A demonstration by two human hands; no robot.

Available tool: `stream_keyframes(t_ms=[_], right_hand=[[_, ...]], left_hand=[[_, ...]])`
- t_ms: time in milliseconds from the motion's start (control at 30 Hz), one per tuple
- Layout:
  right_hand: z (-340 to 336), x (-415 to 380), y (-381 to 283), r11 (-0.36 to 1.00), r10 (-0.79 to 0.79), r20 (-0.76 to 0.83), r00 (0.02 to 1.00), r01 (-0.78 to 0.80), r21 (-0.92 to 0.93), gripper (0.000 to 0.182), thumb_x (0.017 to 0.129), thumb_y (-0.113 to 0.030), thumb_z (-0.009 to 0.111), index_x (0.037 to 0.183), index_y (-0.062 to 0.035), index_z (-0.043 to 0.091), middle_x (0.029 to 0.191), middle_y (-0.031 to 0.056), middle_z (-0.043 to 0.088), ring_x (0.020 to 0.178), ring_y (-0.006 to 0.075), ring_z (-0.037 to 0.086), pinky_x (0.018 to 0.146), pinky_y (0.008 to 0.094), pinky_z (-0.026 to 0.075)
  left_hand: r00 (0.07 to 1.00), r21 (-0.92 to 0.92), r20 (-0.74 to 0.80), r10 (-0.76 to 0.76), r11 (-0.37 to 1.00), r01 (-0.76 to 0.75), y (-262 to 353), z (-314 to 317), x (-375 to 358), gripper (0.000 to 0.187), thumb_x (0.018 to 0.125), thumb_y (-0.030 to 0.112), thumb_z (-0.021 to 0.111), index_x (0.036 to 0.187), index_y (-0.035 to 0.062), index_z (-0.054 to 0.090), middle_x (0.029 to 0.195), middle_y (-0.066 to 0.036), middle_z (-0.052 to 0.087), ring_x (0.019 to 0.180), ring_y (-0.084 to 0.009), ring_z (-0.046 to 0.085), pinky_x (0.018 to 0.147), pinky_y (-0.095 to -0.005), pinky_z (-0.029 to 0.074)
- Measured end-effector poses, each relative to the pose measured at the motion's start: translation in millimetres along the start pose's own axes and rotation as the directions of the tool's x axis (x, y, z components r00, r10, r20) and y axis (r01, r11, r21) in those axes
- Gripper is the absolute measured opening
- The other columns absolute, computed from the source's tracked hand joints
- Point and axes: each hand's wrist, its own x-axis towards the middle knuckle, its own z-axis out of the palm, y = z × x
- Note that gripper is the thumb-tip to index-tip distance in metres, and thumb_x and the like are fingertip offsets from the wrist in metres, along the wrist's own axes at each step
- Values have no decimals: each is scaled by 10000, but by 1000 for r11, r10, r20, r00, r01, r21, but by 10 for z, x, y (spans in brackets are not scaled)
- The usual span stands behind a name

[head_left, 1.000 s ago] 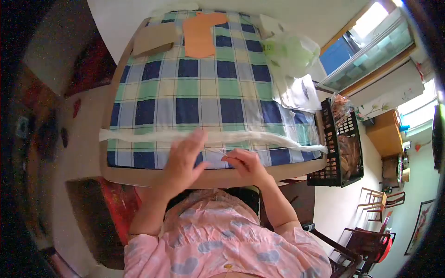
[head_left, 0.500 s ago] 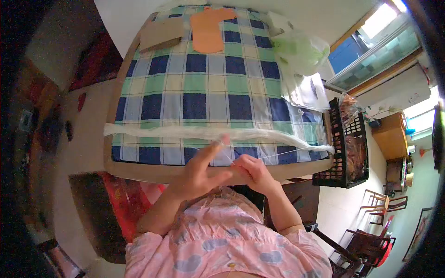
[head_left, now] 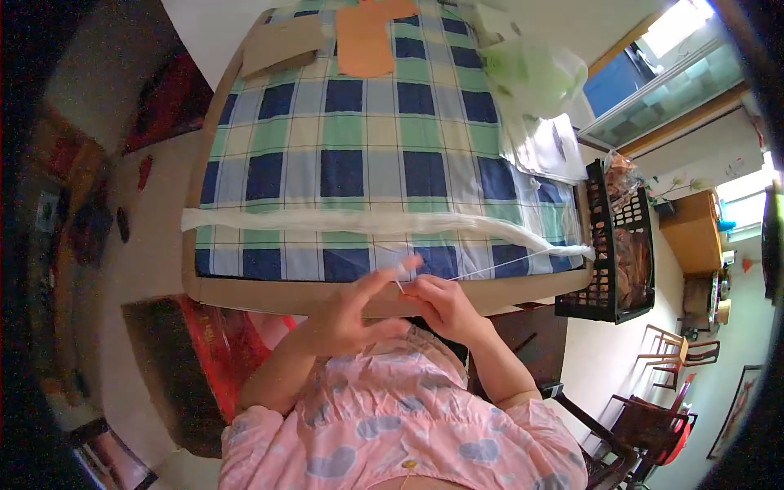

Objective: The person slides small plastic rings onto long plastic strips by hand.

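Note:
A long bundle of white thread (head_left: 351, 221) lies across the near part of a checked cloth (head_left: 343, 173). From its right end a thin strand runs to my right hand (head_left: 441, 306), whose fingers are pinched on it. My left hand (head_left: 355, 314) is just left of it, above the near edge, with the thumb apart from the raised fingers. A short piece of white thread shows between the two hands. Whether the left fingertips touch the thread is too fine to tell.
An orange cutout (head_left: 365, 41) and a piece of cardboard (head_left: 282, 45) lie at the far side. A pale green plastic bag (head_left: 535, 77) and white bags (head_left: 547, 151) are at the far right. A black crate (head_left: 604, 245) stands against the right edge.
My left hand has moved slightly right and down, closer to my right hand. The view has shifted a little, so the cloth and thread bundle appear higher.

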Motion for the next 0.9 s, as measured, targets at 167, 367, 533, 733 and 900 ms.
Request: stream_keyframes(t_ms=[167, 367, 533, 733, 900], right_hand=[[-14, 35, 3, 998, 51, 3, 999, -51, -37, 128, 769, 34, 529, 876, -16, 577, 720, 131, 512, 637, 315, 519, 563, 347, 418], [-25, 28, -21, 998, 56, -36, 998, -56, 4, 127, 790, 37, 523, 896, -14, 571, 729, 131, 527, 645, 309, 534, 565, 348, 422], [163, -40, 16, 999, 35, 81, 996, -33, -16, 134, 785, 51, 532, 906, 5, 564, 792, 135, 578, 704, 307, 583, 602, 336, 461], [126, -48, 23, 990, 134, 34, 990, -135, 37, 141, 811, -26, 575, 951, -11, 568, 854, 162, 609, 785, 349, 599, 680, 366, 483], [60, -2, -101, 981, 189, -46, 981, -186, 55, 174, 764, 43, 561, 929, -13, 573, 801, 147, 592, 736, 340, 592, 632, 359, 472]], left_hand=[[969, -387, 241, -64, 909, 156, -163, 32, -68, 351, 811, 205, 686, 1077, 35, 533, 972, -66, 615, 873, -188, 596, 799, -308, 452], [961, 123, 225, -160, 983, 135, -358, -76, -153, 298, 796, 155, 680, 1060, 63, 576, 1042, -142, 611, 1007, -296, 573, 877, -404, 434], [972, 119, -237, -3, 992, 32, 14, -16, 30, 246, 763, 119, 699, 960, 26, 584, 913, -113, 624, 879, -218, 611, 788, -309, 448], [954, -454, 298, 13, 882, 130, -283, -118, -225, 344, 773, 150, 699, 1066, 23, 570, 1048, -138, 605, 983, -259, 577, 857, -350, 433], [929, -143, 356, -104, 976, 164, -211, -218, -177, 305, 810, 92, 658, 1088, 0, 571, 1114, -134, 590, 1031, -239, 558, 906, -354, 407]])
